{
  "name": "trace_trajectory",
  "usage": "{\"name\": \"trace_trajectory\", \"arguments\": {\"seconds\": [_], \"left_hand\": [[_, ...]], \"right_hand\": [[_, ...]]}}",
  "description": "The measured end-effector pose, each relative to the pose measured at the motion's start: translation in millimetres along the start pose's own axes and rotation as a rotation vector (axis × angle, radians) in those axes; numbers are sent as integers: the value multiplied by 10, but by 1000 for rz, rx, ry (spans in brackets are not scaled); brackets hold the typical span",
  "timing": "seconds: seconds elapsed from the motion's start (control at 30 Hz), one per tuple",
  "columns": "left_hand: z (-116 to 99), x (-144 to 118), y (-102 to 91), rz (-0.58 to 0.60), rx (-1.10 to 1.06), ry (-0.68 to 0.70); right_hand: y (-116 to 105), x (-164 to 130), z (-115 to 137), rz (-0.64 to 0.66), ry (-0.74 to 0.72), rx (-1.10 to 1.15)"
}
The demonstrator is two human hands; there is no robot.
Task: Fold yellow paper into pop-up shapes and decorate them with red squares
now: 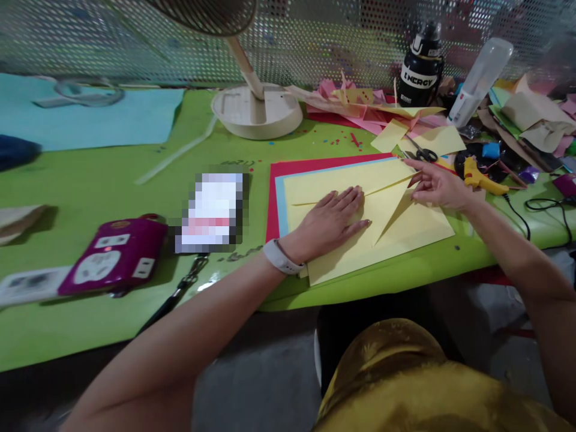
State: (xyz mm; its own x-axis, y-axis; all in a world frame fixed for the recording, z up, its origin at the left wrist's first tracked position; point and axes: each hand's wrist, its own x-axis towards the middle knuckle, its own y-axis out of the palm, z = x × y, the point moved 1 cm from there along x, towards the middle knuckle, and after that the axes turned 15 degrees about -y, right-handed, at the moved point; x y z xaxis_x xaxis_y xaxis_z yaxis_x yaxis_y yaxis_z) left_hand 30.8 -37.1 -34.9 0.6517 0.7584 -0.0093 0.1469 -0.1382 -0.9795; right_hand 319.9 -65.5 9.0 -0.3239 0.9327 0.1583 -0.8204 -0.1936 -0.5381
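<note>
the left hand (332,220) lies flat, palm down and fingers spread, on a pale yellow sheet of paper (405,231) near the front edge of the green desk (112,186); it grasps nothing, only presses the sheet down. a white wristband (281,257) sits on that wrist. the right hand (435,186) rests at the sheet's far right corner, fingers loosely extended, fingertips touching the edge of a folded-over flap whose crease runs across the sheet toward the left hand. it is not clenched on anything. under the yellow sheet lie a light blue sheet (279,204) and a red sheet (288,171), their edges showing at the left and top.

just beyond the right hand are scissors (423,153) and a yellow glue gun (483,178). behind them stand a black bottle (420,69) and a heap of coloured paper scraps (360,105). a cream fan base (256,111) stands further left, and a magenta power strip (114,255) lies well apart to the left.
</note>
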Motion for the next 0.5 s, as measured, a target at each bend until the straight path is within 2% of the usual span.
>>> {"name": "trace_trajectory", "arguments": {"seconds": [0.07, 0.23, 0.37, 0.43, 0.5], "left_hand": [[-4, 0, -2, -2, -5, -1], [5, 7, 6, -16, -2, -3], [-1, 4, -18, -34, 11, 6], [-18, -4, -29, -44, 26, 0], [-41, -14, -28, -75, 35, -16]], "right_hand": [[90, -7, 12, 38, -36, -101], [363, 1, 109, 148, -220, -521], [512, -18, 193, 250, -204, -859], [549, -31, 240, 238, -238, -986], [566, -34, 275, 170, -328, -1042]]}}
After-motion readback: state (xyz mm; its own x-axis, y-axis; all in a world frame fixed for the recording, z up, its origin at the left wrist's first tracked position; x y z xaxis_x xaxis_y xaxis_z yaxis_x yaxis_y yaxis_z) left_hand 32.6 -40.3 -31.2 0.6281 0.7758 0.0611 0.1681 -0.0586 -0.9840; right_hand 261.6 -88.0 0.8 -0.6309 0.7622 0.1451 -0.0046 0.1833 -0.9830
